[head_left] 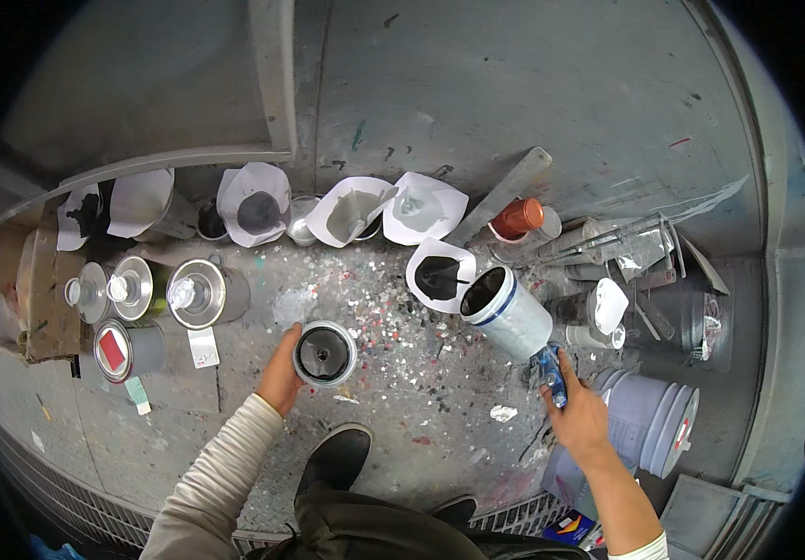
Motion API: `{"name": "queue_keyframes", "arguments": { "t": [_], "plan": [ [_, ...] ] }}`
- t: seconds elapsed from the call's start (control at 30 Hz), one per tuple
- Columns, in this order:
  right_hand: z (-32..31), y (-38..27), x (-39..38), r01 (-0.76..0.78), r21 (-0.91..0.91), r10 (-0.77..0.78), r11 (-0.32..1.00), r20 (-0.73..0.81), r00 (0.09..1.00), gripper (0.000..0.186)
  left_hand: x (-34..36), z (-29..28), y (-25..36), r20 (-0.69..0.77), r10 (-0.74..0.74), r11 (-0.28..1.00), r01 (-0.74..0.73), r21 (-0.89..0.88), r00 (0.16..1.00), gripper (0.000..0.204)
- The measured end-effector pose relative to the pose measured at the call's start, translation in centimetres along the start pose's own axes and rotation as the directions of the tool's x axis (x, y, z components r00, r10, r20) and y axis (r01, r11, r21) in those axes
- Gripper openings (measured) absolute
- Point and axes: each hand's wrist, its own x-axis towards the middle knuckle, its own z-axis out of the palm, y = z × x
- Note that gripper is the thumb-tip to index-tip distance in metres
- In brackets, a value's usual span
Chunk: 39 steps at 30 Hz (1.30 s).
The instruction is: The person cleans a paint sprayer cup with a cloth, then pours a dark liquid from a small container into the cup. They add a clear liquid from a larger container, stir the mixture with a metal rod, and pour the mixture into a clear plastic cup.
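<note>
My left hand [280, 371] is closed around the side of a round, translucent plastic cup [350, 367]. Its inside is dark grey, with a small black spot in the middle. On the right, my right hand [574, 407] grips the blue handle of what looks like a spray gun [549, 373]. A whitish paint cup [520, 325] with a blue band sits on the gun, tilted so its uncovered, dark-stained mouth faces up and left. Close to that mouth lies a white paper strainer [440, 246] with black paint in it. The fingertips of my right hand are partly hidden.
More paper strainers [258, 177] line the back wall. Metal cans [203, 291] stand at left beside a cardboard box [52, 289]. An orange-brown cup [518, 218], stained tools [626, 247] and a lavender bucket [645, 425] stand at right. Paint drops spot the grey surface.
</note>
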Motion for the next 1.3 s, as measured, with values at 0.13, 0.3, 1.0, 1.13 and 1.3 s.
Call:
{"name": "queue_keyframes", "arguments": {
  "t": [0.13, 0.3, 1.0, 1.13, 1.3],
  "plan": [
    [-1.3, -0.8, 0.5, -0.008, -0.110, 0.010, 0.994, 0.013, 1.000, 0.074, 0.2, 0.0, 0.5, -0.054, 0.038, 0.978, -0.026, 0.209, 0.998, 0.056],
    [-2.8, -1.1, 0.7, 0.020, -0.180, -0.029, 0.984, -0.049, 0.998, 0.076, 1.4, -0.7, 0.8, -0.058, 0.309, 0.837, -0.242, 0.491, 0.949, 0.058],
    [-11.8, -7.5, 2.5, 0.108, -0.729, -0.291, 0.675, -0.130, 0.948, 0.073, 7.0, -1.5, 0.6, 0.056, 0.493, 0.723, -0.445, 0.528, 0.868, 0.036],
    [-13.4, -8.6, 2.9, 0.083, -0.823, -0.320, 0.562, -0.124, 0.939, 0.064, 7.9, -1.5, 1.3, 0.063, 0.575, 0.623, -0.486, 0.613, 0.816, 0.039],
    [-14.6, -9.2, 3.0, 0.100, -0.820, -0.316, 0.563, -0.101, 0.943, 0.065, 8.3, -1.7, 1.8, 0.062, 0.603, 0.563, -0.479, 0.673, 0.795, 0.043]
  ]
}}
